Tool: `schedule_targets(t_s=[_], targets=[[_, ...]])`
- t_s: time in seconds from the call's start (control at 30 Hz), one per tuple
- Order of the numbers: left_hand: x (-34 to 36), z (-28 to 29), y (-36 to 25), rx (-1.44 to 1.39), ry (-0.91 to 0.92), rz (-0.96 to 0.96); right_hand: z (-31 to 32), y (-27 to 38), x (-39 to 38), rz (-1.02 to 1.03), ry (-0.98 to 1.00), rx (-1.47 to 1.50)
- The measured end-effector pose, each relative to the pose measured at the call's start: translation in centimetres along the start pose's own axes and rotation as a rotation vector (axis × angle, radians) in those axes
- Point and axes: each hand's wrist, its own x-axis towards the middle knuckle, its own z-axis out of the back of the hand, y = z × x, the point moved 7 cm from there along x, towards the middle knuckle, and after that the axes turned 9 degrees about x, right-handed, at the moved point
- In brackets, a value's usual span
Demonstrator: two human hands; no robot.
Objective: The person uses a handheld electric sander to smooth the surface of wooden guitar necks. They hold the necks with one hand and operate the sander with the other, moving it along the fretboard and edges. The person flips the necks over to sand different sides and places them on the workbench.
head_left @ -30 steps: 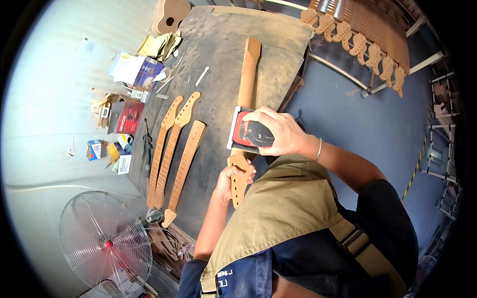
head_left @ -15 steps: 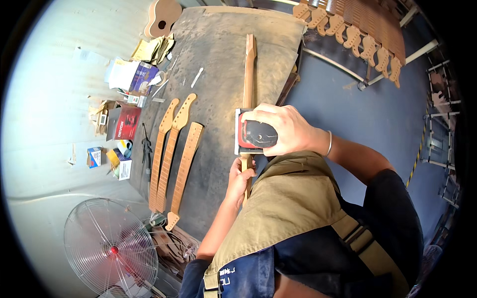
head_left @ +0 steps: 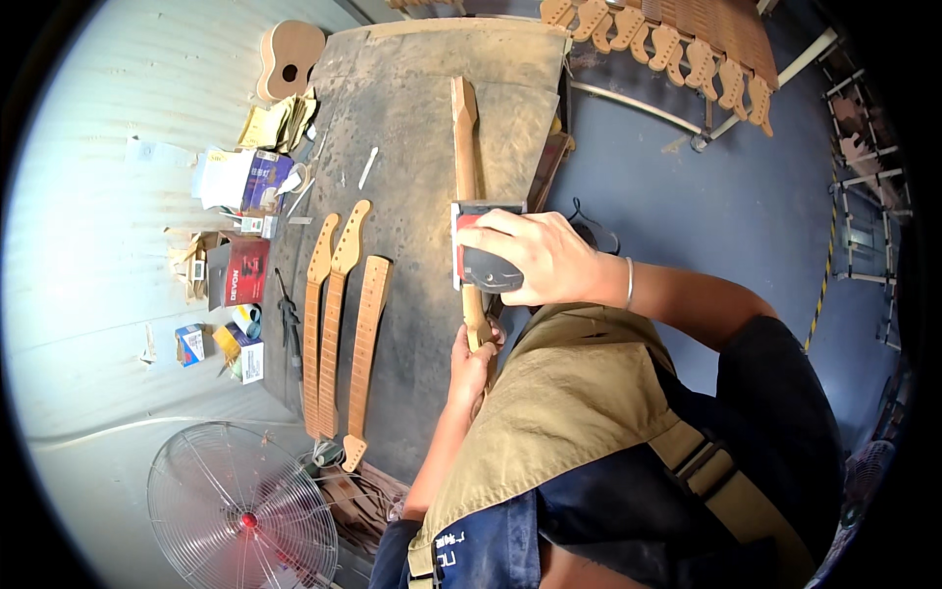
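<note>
A pale wooden guitar neck (head_left: pixel 464 133) lies lengthwise on the dark, dusty bench (head_left: pixel 402 88). My right hand (head_left: pixel 538 257) grips a black and red power sander (head_left: pixel 489 271) that sits across the middle of this neck. Below it my left hand (head_left: pixel 469 363) is closed around the near end of the neck, partly hidden by the tan apron (head_left: pixel 559 393). To the left lie two necks with headstocks at the far end (head_left: pixel 348 245) (head_left: pixel 316 294) and a third (head_left: pixel 369 314) with its headstock toward me.
A wire fan (head_left: pixel 206 496) stands at lower left. Boxes (head_left: pixel 245 270), papers and a guitar body (head_left: pixel 277 59) line the left side. A rack of necks (head_left: pixel 667 49) is at upper right, above the blue floor (head_left: pixel 648 177), with metal frames (head_left: pixel 863 182) beyond.
The neck under the sander has rolled from headstock face up to more edge-on in my left hand. The sander stays on it. The whole view has shifted slightly.
</note>
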Motion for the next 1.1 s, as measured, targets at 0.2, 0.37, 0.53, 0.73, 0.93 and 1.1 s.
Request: schedule_targets(t_s=[0.2,0.37,0.53,0.73,0.93,1.1], targets=[[0.5,1.8,1.3,-0.22,0.125,0.025,-3.5,-0.2,-1.3,-0.157,0.146,0.115],[-0.2,3.9,0.2,-0.372,0.148,0.156,-3.4,-0.3,-1.3,-0.136,-0.039,0.116],[-1.9,4.6,-1.9,-0.385,0.128,0.184,-3.0,0.8,-0.9,-0.193,0.001,0.14],[-2.5,3.9,-1.7,-0.293,0.001,0.148,-2.7,2.0,-1.1,-0.144,0.023,0.219],[-2.1,3.7,0.1,-0.273,-0.014,0.162,-2.9,1.6,-1.8,-0.186,0.019,0.2],[-1.9,3.4,1.1,-0.31,-0.003,0.203,-3.3,1.5,-2.4,-0.204,0.022,0.179]])
